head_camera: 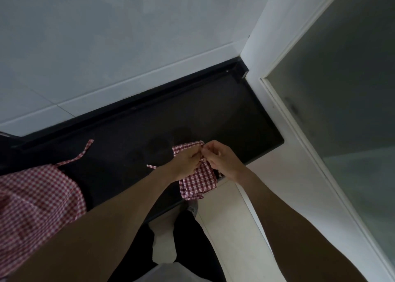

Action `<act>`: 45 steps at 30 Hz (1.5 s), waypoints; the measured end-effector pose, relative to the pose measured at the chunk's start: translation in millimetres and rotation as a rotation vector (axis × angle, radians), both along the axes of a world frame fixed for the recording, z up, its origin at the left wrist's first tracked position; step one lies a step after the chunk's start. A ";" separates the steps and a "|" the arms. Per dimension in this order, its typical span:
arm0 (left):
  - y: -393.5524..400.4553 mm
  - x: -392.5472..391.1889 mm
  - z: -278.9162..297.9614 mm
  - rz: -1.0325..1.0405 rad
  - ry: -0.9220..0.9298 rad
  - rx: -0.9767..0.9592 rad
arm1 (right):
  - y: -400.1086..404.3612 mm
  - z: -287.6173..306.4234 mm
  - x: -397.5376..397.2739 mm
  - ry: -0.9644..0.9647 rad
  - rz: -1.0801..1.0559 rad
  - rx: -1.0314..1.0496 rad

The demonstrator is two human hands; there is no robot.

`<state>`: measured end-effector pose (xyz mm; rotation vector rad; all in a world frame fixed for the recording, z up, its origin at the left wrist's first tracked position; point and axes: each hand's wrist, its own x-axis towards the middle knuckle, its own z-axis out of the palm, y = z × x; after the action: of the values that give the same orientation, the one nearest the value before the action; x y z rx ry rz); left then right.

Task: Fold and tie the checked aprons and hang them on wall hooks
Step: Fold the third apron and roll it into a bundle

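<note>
Both hands, left hand (186,161) and right hand (224,161), pinch the tie of the folded checked apron (199,178) on the black desk (128,136).

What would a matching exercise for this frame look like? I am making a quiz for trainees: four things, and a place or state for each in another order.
Things
1. folded apron
2. loose apron
3. left hand
4. black counter

Places or states
A. runs along the foot of the pale wall
B. spread at the left edge, one strap trailing over the counter
C. lies at the counter's front edge, under both hands
D. fingers pinch at a strap, meeting the right hand

Pairs: 1-C, 2-B, 3-D, 4-A
</note>
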<state>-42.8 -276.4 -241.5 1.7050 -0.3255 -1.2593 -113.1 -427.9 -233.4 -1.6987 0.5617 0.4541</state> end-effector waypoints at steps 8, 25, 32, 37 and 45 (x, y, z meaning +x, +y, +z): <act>0.2 -9.2 -4.9 -0.007 -0.189 0.028 | 13.6 -4.4 6.1 -0.047 -0.142 -0.061; 5.0 -5.4 3.7 0.393 0.080 -0.101 | 12.6 -33.7 -2.0 -0.362 0.035 -0.398; 14.2 15.9 2.2 0.225 0.254 -0.108 | 20.1 -43.2 -1.7 -0.523 -0.019 -0.449; 25.8 24.8 -2.4 0.162 0.284 -0.043 | 34.7 -45.4 -1.0 -0.493 -0.024 -0.438; 22.9 10.9 2.9 0.224 -0.396 0.143 | 45.0 -32.3 6.6 -0.380 -0.011 -0.552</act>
<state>-31.9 -253.4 -238.6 2.0515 -0.2710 -0.7933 -106.4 -382.9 -265.7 -2.2375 0.4365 -0.0514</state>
